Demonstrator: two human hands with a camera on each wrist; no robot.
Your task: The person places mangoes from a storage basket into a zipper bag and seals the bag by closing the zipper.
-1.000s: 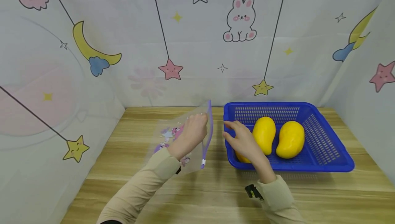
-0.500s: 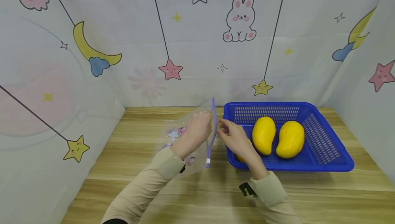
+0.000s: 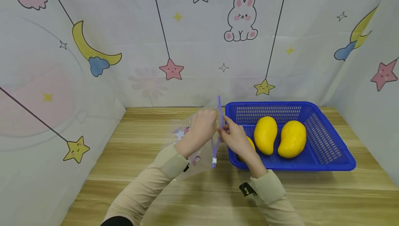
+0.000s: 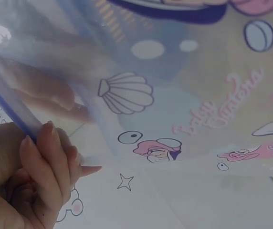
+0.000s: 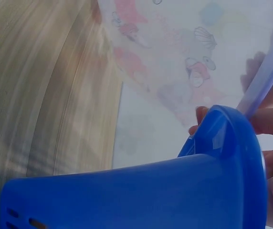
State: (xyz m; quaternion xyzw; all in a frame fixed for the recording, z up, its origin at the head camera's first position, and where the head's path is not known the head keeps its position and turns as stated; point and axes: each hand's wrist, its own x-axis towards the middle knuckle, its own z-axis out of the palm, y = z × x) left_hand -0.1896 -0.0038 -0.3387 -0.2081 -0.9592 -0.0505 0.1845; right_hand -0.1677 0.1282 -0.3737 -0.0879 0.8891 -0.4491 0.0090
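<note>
A clear zip bag (image 3: 179, 135) with pink and purple cartoon prints stands tilted over the table in the head view, its purple zip edge (image 3: 220, 110) facing right. A white slider (image 3: 214, 161) sits at the edge's lower end. My left hand (image 3: 202, 125) grips the bag near its mouth with curled fingers; the left wrist view shows those fingers at the purple strip (image 4: 13, 107). My right hand (image 3: 238, 139) pinches the facing side of the zip edge, where the mouth parts into two strips. Its fingers (image 5: 270, 119) meet the purple strip in the right wrist view.
Right of the bag stands a blue plastic basket (image 3: 331, 143) on the wooden table (image 3: 199, 198). Inside are two mangoes, a left one (image 3: 265, 135) and a right one (image 3: 292, 139), plus a third yellow mango (image 3: 251, 143) partly behind my right hand. A printed cloth (image 3: 199, 39) hangs behind.
My right hand has moved left from above the basket to the bag's zip edge. My left hand has carried the bag slightly right, and the mouth now shows two separate strips.
</note>
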